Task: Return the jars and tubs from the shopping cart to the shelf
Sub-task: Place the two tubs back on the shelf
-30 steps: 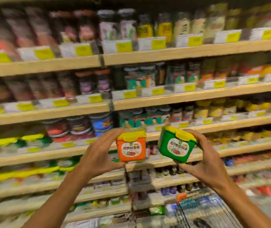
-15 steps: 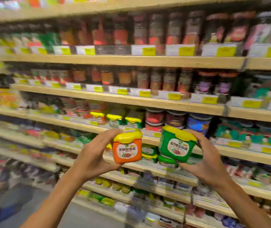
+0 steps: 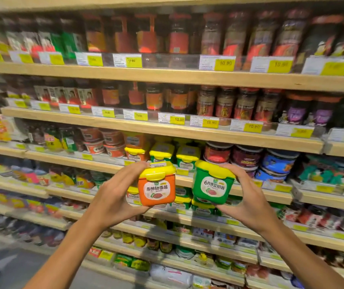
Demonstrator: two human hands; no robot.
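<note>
My left hand (image 3: 112,197) grips an orange tub with a yellow lid (image 3: 156,184), thumb on top and fingers underneath. My right hand (image 3: 248,201) grips a green tub with a yellow lid (image 3: 212,183) the same way. Both tubs are held up side by side in front of the wooden shelf (image 3: 108,166). Just behind them on that shelf stand matching tubs: an orange one (image 3: 136,153) and green ones (image 3: 187,156). More green tubs (image 3: 182,202) sit one shelf lower, partly hidden by my hands.
Round red and blue jars (image 3: 248,157) stand to the right of the matching tubs. Upper shelves hold rows of dark sauce jars (image 3: 223,103) behind yellow price tags. Lower shelves carry packets. The aisle floor (image 3: 10,261) shows at lower left. The shopping cart is out of view.
The view has swung left along the shelving and moved closer; the cart has left the frame. Both hands keep the tubs raised, now in front of the matching tubs.
</note>
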